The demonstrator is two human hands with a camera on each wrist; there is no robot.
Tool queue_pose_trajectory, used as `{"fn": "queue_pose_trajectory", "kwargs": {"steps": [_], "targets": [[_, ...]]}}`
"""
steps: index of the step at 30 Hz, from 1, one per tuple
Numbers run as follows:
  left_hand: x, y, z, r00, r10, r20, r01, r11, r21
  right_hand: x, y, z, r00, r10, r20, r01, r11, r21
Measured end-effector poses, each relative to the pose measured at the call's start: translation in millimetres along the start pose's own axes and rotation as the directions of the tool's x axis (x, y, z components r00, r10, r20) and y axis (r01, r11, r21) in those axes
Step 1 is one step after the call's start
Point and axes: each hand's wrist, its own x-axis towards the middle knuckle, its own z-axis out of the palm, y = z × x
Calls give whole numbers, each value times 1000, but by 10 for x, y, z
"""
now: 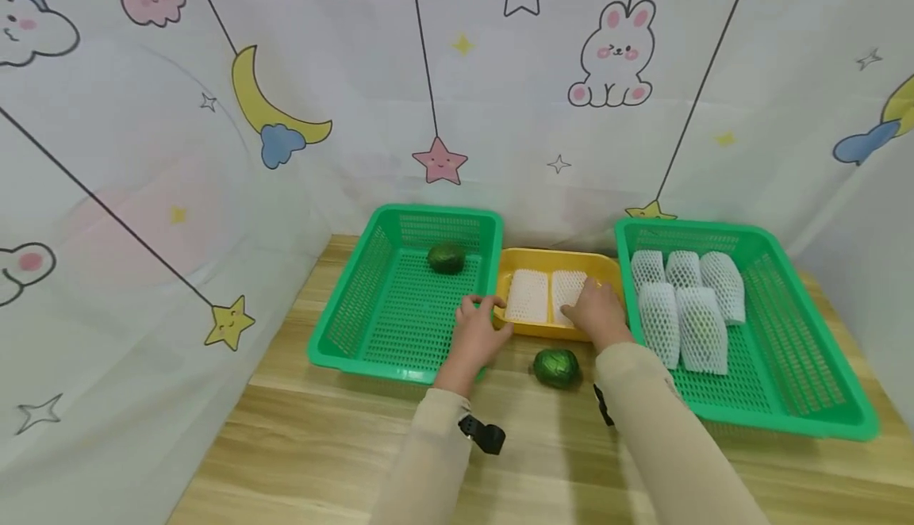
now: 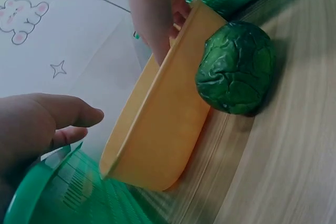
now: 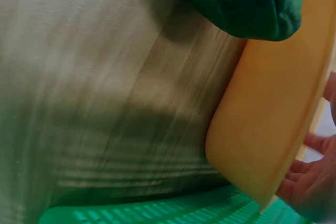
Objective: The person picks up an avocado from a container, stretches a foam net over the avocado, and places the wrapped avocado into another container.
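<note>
My right hand (image 1: 598,311) reaches into a yellow tray (image 1: 539,331), its spread fingers over the right one of two stacks of white foam net sleeves (image 1: 569,295). The other stack of sleeves (image 1: 528,295) lies to its left. My left hand (image 1: 480,333) is between the tray's left end and the left green basket, thumb and fingers apart with nothing between them. On the table in front of the tray sits a rounded green fruit-like thing (image 2: 236,68) with a shiny, wrinkled, foil-like surface. The right fingertips are partly hidden behind the tray wall in the right wrist view.
The left green basket (image 1: 343,363) holds one dark green fruit-like thing (image 1: 446,258). In the right green basket (image 1: 821,422) lie several pieces in white foam nets (image 1: 703,331), green showing through some. A white patterned curtain (image 1: 500,97) stands behind the wooden table (image 1: 286,461).
</note>
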Motion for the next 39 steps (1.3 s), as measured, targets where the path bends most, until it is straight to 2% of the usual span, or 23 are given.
{"fn": "queue_pose_trajectory", "kwargs": {"steps": [3,5,11,15,19,21,24,27,29,31,32,33,35,37,38,39], "targets": [[-6,-1,28,999,-27,34,30,996,-88,44,46,69,998,58,30,-58,998,12],[-11,1,34,998,-42,50,47,992,-117,56,59,101,996,83,34,-84,996,29],[3,-6,15,997,-63,42,69,987,-146,93,34,137,990,116,83,-118,993,16],[30,-14,2,997,-62,42,68,984,-164,143,0,67,996,76,51,-77,997,9],[55,-35,-25,998,-60,33,64,983,-173,162,-123,-176,1000,13,-20,-12,998,63],[51,-35,-26,999,-45,10,46,986,-158,118,-179,-348,998,-17,-56,22,995,94],[37,-30,-36,997,10,-71,-22,986,-163,4,-262,-604,994,-94,-62,103,983,152],[20,-24,-54,976,123,-178,-159,967,-201,-178,-326,-791,976,-216,8,209,956,205],[13,-20,-66,957,209,-201,-254,940,-229,-307,-353,-852,940,-337,63,311,916,253],[9,-11,-75,943,284,-173,-322,911,-257,-424,-369,-871,896,-437,84,392,865,313],[5,-4,-78,939,308,-150,-339,898,-280,-476,-370,-871,876,-474,90,411,831,374],[-1,-1,-76,939,322,-125,-345,888,-304,-522,-362,-867,861,-501,90,409,787,462],[-40,34,-116,943,320,-96,-331,857,-394,-597,-324,-846,836,-545,70,381,666,641],[-104,93,-201,951,296,-86,-297,805,-514,-651,-276,-792,821,-568,65,310,537,785],[-133,121,-240,955,283,-88,-282,772,-569,-669,-260,-752,814,-577,61,294,500,814],[-160,151,-280,958,275,-82,-266,745,-612,-683,-245,-709,810,-583,62,284,483,828]]}}
